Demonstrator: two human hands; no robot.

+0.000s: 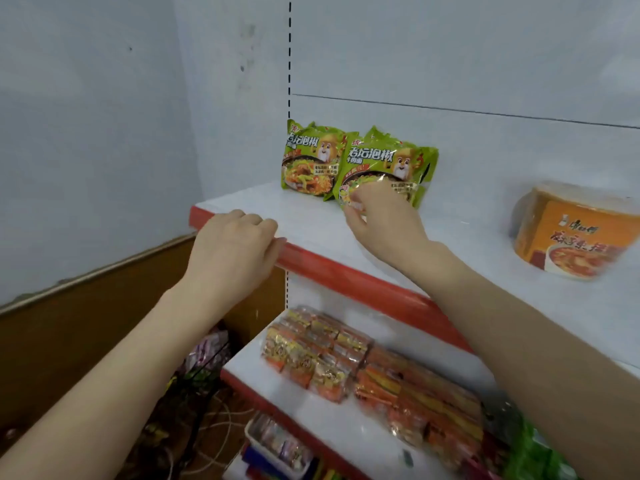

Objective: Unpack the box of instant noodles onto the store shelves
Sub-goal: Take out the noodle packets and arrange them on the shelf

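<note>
The nearer green noodle packet (384, 161) is pinched at its lower edge in the grip of the right hand (384, 216) and stands upright on the upper shelf (311, 223), partly overlapping a second green packet (308, 157). The shelf's red front edge (346, 271) is clasped by the left hand (235, 244).

In the middle of the frame the upper shelf (311, 220) carries two packets standing at its rear against the back panel (485, 150): the left packet (308, 161) sits partly behind the right packet (384, 161). The right hand (384, 220) pinches the right packet's lower edge; the left hand (235, 244) grips the shelf's front lip, centre-left. A tub (568, 233) lies tilted at far right, well apart. Below, the lower shelf (270, 382) holds flat packs (363, 368).
</note>
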